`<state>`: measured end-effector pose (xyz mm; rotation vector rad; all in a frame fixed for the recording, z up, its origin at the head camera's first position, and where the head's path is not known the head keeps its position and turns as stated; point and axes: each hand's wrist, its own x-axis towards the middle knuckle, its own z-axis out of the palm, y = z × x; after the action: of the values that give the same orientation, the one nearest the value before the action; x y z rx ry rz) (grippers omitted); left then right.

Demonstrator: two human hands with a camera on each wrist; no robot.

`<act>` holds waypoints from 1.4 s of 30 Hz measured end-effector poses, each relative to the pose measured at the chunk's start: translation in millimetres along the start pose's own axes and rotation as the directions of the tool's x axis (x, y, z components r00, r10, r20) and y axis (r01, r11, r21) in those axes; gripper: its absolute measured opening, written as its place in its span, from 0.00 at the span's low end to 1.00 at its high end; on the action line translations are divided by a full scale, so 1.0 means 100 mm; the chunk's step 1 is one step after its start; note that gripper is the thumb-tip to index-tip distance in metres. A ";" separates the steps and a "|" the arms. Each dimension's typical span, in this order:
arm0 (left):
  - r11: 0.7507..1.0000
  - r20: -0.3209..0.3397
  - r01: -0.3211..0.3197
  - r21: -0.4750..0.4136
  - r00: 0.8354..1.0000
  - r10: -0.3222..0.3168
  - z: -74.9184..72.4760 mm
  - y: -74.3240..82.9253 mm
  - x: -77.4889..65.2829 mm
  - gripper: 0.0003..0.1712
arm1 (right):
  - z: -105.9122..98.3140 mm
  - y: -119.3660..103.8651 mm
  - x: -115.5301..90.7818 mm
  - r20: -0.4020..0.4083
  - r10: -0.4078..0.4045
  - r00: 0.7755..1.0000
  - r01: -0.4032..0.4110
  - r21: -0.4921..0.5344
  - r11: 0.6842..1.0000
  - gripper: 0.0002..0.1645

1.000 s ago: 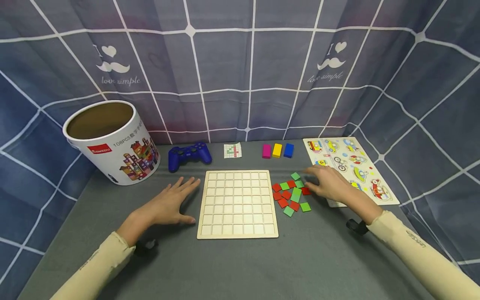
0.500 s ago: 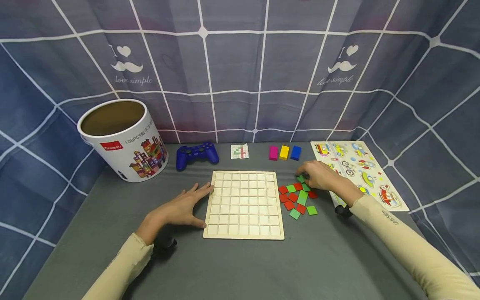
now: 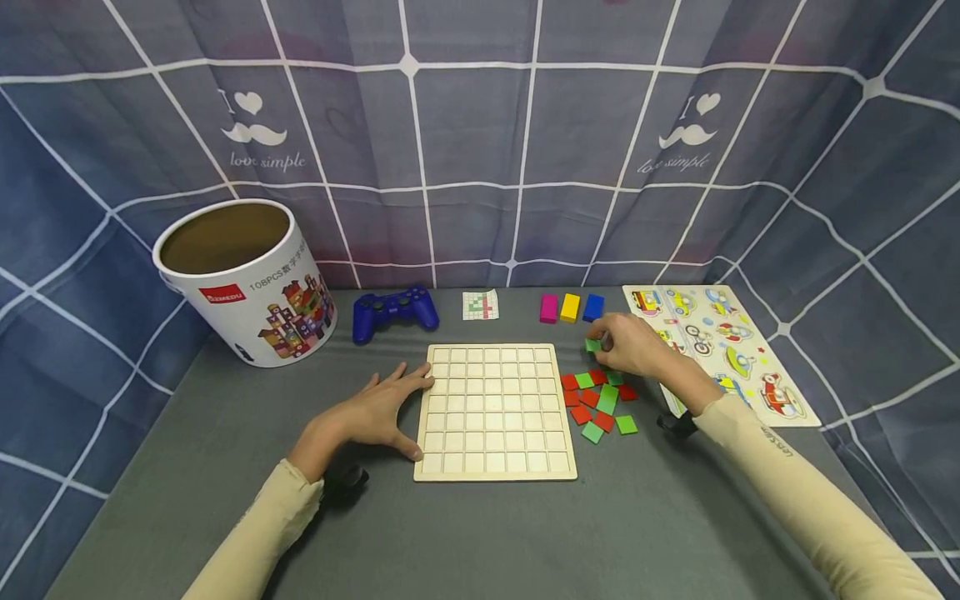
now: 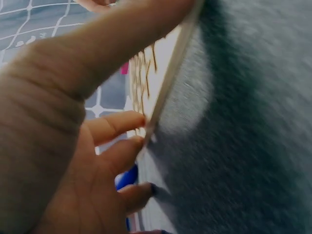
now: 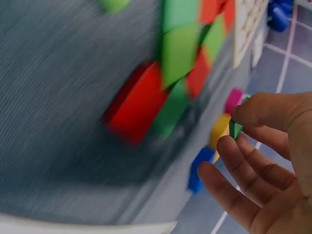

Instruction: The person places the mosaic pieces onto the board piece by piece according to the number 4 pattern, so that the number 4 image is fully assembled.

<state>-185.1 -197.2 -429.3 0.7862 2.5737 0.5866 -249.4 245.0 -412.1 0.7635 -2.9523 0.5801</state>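
Observation:
A pale wooden grid board (image 3: 495,412) lies mid-table. Along its left edge my left hand (image 3: 375,412) rests with fingers spread, thumb at the lower side and fingertips at the upper; the left wrist view shows fingertips (image 4: 134,119) right at the rim. Between thumb and fingers my right hand (image 3: 633,343) pinches a green square tile (image 3: 592,345), seen edge-on as a green tile (image 5: 236,127) in the right wrist view. Below that hand, red and green tiles (image 3: 607,400) are scattered beside the board's right edge, with a red tile (image 5: 139,105) close in the right wrist view.
A small grid pattern card (image 3: 480,305) lies behind the board. Magenta, yellow and blue blocks (image 3: 570,308) stand to its right. A blue game controller (image 3: 393,311) and a large white bucket (image 3: 247,292) are back left. A picture board (image 3: 750,367) lies under the right forearm.
My right hand has come to the tile pile's far end and lifted a green tile, moving slightly up and left. My left hand has moved right onto the board's edge.

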 end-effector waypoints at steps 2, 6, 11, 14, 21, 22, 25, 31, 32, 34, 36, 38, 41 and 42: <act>1.000 0.002 0.002 -0.007 1.000 -0.002 0.00 0.00 0.00 0.69 | 0.02 -0.12 0.04 -0.012 -0.006 1.000 0.006 0.030 1.000 0.16; 0.999 0.010 -0.003 -0.036 1.000 0.003 -0.02 0.01 0.01 0.69 | 0.08 -0.37 0.15 -0.016 -0.045 0.999 0.046 0.081 0.996 0.15; 0.997 0.021 -0.024 -0.070 0.999 0.026 -0.01 0.02 0.04 0.70 | 0.21 -0.59 0.30 -0.007 -0.104 0.995 0.105 0.092 0.990 0.14; 0.996 0.022 -0.032 -0.086 0.999 0.034 0.01 0.02 0.05 0.70 | 0.30 -0.67 0.37 0.016 -0.125 0.992 0.124 0.076 0.989 0.13; 0.996 0.024 -0.019 -0.085 0.999 0.021 0.03 0.01 0.00 0.70 | 0.51 -0.81 0.55 0.083 -0.176 0.981 0.171 0.063 0.983 0.12; 0.996 0.023 -0.020 -0.084 0.999 0.022 0.02 0.01 0.00 0.70 | 0.53 -0.82 0.57 0.088 -0.174 0.981 0.170 0.057 0.984 0.12; 0.996 0.019 -0.026 -0.082 0.999 0.028 0.01 0.01 0.01 0.69 | 0.55 -0.86 0.63 0.102 -0.169 0.980 0.165 0.050 0.985 0.11; 0.997 0.023 -0.012 -0.076 1.000 0.014 -0.01 0.01 0.02 0.70 | 0.51 -0.91 0.70 0.141 -0.120 0.983 0.115 0.042 0.992 0.09; 0.997 0.024 -0.010 -0.075 1.000 0.012 -0.01 0.00 0.03 0.70 | 0.50 -0.91 0.71 0.147 -0.110 0.983 0.105 0.041 0.994 0.09; 0.997 0.025 -0.007 -0.076 1.000 0.009 -0.01 0.00 0.03 0.70 | 0.50 -0.91 0.72 0.163 -0.096 0.982 0.089 0.051 0.995 0.10; 0.997 0.025 -0.007 -0.080 1.000 0.009 -0.01 -0.01 0.02 0.70 | 0.50 -0.90 0.73 0.171 -0.095 0.981 0.084 0.066 0.994 0.11; 0.996 0.024 -0.011 -0.088 1.000 0.013 -0.01 -0.02 0.02 0.70 | 0.49 -0.88 0.72 0.166 -0.093 0.982 0.080 0.084 0.993 0.13; 0.995 0.021 -0.013 -0.103 1.000 0.015 -0.01 -0.02 0.02 0.70 | 0.41 -0.82 0.64 0.132 -0.081 0.988 0.067 0.104 0.992 0.17; 0.994 0.019 -0.014 -0.105 1.000 0.016 -0.01 -0.02 0.02 0.70 | 0.37 -0.79 0.59 0.115 -0.079 0.990 0.068 0.104 0.992 0.17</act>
<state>-187.8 -198.3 -430.2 0.7727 2.4981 0.7084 -261.9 140.1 -411.6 0.9439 -3.0051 0.7061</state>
